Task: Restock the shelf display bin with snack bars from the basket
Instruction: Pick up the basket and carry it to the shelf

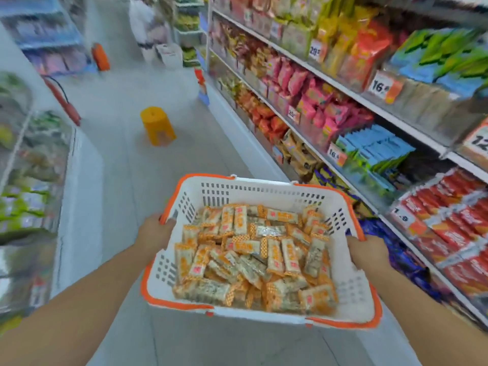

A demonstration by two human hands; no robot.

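Both forearms fill the foreground, and the basket (pixel 351 291) is carried between them down the aisle. Its left rim is gripped by the left hand (pixel 154 231), thumb hooked over the orange edge; its right rim is clasped by the right hand (pixel 369 250). Snack bars (pixel 254 256) are heaped loose inside, highest toward the near wall. A tilt could be risked here: bars might be spilled over the near rim. The yellow stool (pixel 157 125) ahead on the floor could be clipped. Which bin on the shelves (pixel 343 91) at right is to be filled cannot be told.
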